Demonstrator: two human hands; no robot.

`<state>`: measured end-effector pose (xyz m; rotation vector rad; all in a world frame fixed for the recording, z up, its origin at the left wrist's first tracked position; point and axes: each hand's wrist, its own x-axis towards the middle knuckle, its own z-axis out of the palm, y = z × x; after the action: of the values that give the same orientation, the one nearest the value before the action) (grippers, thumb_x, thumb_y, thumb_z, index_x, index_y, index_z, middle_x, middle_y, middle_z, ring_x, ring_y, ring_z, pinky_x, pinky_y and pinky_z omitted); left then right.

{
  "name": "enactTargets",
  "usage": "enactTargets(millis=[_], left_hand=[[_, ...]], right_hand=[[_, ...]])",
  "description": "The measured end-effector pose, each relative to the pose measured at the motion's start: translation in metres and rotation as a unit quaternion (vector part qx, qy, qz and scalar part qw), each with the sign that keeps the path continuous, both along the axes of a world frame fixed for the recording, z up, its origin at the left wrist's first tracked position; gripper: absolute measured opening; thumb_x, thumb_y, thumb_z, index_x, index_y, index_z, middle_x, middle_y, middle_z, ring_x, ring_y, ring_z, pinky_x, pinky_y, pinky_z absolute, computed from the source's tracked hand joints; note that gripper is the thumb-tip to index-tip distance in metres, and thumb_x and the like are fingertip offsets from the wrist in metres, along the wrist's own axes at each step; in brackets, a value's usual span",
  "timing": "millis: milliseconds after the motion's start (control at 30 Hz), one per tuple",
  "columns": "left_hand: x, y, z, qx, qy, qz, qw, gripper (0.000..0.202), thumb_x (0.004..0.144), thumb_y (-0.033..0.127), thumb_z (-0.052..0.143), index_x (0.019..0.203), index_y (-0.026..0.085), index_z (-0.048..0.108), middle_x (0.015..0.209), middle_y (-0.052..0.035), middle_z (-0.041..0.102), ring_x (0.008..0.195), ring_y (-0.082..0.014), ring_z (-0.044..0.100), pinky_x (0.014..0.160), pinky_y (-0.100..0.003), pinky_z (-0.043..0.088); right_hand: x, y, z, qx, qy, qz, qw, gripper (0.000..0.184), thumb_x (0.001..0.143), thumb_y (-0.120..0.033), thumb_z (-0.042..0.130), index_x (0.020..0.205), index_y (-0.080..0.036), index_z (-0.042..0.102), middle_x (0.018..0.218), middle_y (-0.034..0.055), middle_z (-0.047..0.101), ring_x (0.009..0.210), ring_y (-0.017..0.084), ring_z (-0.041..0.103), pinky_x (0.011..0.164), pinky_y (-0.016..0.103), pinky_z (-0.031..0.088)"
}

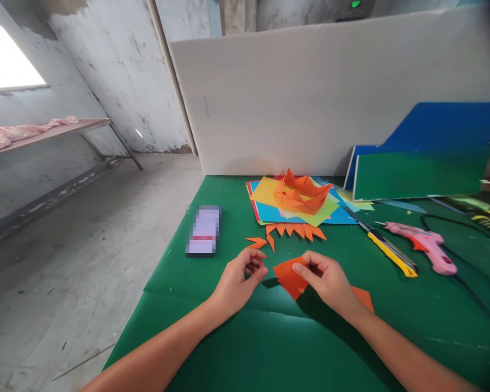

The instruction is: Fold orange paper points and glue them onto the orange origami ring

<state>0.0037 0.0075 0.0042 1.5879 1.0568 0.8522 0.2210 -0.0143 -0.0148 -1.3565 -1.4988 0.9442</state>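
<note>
My right hand (326, 280) pinches a small folded piece of orange paper (289, 275) between thumb and fingers, above the green tabletop. To its left, my left hand (245, 275) is half curled, thumb and fingertips apart, with nothing seen in it and a small gap to the paper. Another piece of orange paper (363, 298) lies partly hidden behind my right wrist. Beyond my hands are several pointed orange folded pieces (296, 231), most of them in a row. An orange folded paper ring with points (302, 193) rests on a stack of coloured paper sheets (265, 209).
A phone with a blurred screen (205, 231) lies at the left. On the right are a yellow utility knife (392, 253) and a pink glue gun (428, 245) with a dark cord. Green (416, 174) and blue boards (453, 125) lean before a large white panel (310, 103).
</note>
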Motion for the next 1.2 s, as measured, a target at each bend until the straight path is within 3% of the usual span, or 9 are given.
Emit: enactTargets(millis=[100, 167, 267, 400, 667, 900, 1000, 1100, 1200], left_hand=[[0.004, -0.004, -0.001, -0.056, -0.034, -0.026, 0.998, 0.026, 0.087, 0.039, 0.056, 0.100, 0.017, 0.056, 0.081, -0.0022, 0.060, 0.068, -0.0114, 0.057, 0.061, -0.023, 0.047], [0.006, -0.007, -0.001, -0.073, -0.047, -0.045, 0.995, 0.032, 0.081, 0.042, 0.065, 0.097, 0.016, 0.057, 0.082, -0.0026, 0.061, 0.069, -0.0116, 0.057, 0.061, -0.023, 0.048], [0.008, -0.010, -0.001, -0.061, -0.040, -0.058, 0.996, 0.034, 0.072, 0.036, 0.075, 0.094, 0.015, 0.059, 0.088, -0.0039, 0.063, 0.077, -0.0137, 0.059, 0.065, -0.023, 0.048], [0.010, -0.011, 0.000, -0.038, -0.005, -0.041, 0.998, 0.019, 0.076, 0.024, 0.068, 0.091, 0.015, 0.061, 0.086, -0.0032, 0.064, 0.077, -0.0132, 0.059, 0.066, -0.023, 0.047], [0.009, -0.013, 0.001, -0.009, 0.011, -0.061, 0.998, 0.010, 0.079, 0.020, 0.061, 0.087, 0.017, 0.057, 0.081, -0.0001, 0.061, 0.074, -0.0116, 0.057, 0.068, -0.023, 0.047], [0.005, -0.010, 0.002, -0.010, 0.007, -0.016, 1.000, 0.014, 0.080, 0.024, 0.063, 0.085, 0.018, 0.052, 0.079, 0.0013, 0.056, 0.069, -0.0099, 0.052, 0.061, -0.021, 0.042], [0.004, -0.007, -0.001, -0.002, -0.007, 0.015, 1.000, 0.016, 0.080, 0.026, 0.063, 0.088, 0.018, 0.051, 0.080, 0.0012, 0.055, 0.070, -0.0102, 0.052, 0.062, -0.021, 0.043], [0.005, -0.006, -0.004, 0.011, -0.003, 0.019, 1.000, 0.018, 0.080, 0.027, 0.063, 0.091, 0.019, 0.052, 0.084, 0.0004, 0.057, 0.073, -0.0109, 0.054, 0.065, -0.022, 0.044], [0.005, -0.006, -0.003, 0.023, 0.013, 0.009, 1.000, 0.015, 0.080, 0.027, 0.062, 0.090, 0.019, 0.054, 0.085, 0.0000, 0.058, 0.074, -0.0114, 0.054, 0.067, -0.023, 0.044]], right_hand=[[-0.007, -0.001, -0.001, -0.006, -0.001, 0.020, 1.000, 0.038, 0.084, -0.046, 0.059, 0.063, -0.021, 0.040, 0.060, -0.0051, 0.035, 0.056, 0.011, 0.034, 0.051, 0.024, 0.030], [-0.011, -0.003, 0.000, -0.012, -0.001, 0.028, 1.000, 0.036, 0.084, -0.046, 0.059, 0.064, -0.020, 0.044, 0.060, -0.0041, 0.040, 0.056, 0.011, 0.039, 0.051, 0.024, 0.034], [-0.015, -0.006, 0.003, -0.028, 0.002, 0.053, 0.998, 0.033, 0.085, -0.048, 0.058, 0.069, -0.019, 0.054, 0.061, -0.0022, 0.051, 0.056, 0.012, 0.047, 0.051, 0.024, 0.039], [-0.019, -0.009, 0.004, -0.011, -0.058, 0.089, 0.994, 0.031, 0.087, -0.048, 0.057, 0.075, -0.019, 0.062, 0.062, -0.0011, 0.056, 0.055, 0.013, 0.051, 0.051, 0.024, 0.039], [-0.014, -0.004, 0.007, 0.030, -0.146, 0.119, 0.982, 0.029, 0.090, -0.038, 0.056, 0.067, -0.021, 0.059, 0.065, 0.0001, 0.061, 0.063, 0.015, 0.055, 0.055, 0.025, 0.040], [0.011, 0.005, 0.008, 0.076, -0.179, 0.013, 0.981, 0.021, 0.090, -0.037, 0.054, 0.079, -0.022, 0.063, 0.077, 0.0029, 0.068, 0.072, 0.019, 0.061, 0.065, 0.029, 0.047], [0.010, 0.003, 0.014, 0.111, -0.187, 0.140, 0.966, 0.020, 0.092, -0.031, 0.051, 0.079, -0.023, 0.064, 0.084, 0.0033, 0.070, 0.081, 0.019, 0.063, 0.074, 0.030, 0.048], [0.009, 0.000, 0.018, 0.148, -0.209, 0.258, 0.932, 0.023, 0.094, -0.027, 0.048, 0.081, -0.023, 0.066, 0.086, 0.0041, 0.071, 0.084, 0.018, 0.063, 0.076, 0.030, 0.047], [0.013, 0.001, 0.014, 0.181, -0.281, 0.203, 0.920, 0.024, 0.093, -0.031, 0.051, 0.076, -0.022, 0.067, 0.074, 0.0037, 0.069, 0.072, 0.018, 0.061, 0.065, 0.030, 0.044]])
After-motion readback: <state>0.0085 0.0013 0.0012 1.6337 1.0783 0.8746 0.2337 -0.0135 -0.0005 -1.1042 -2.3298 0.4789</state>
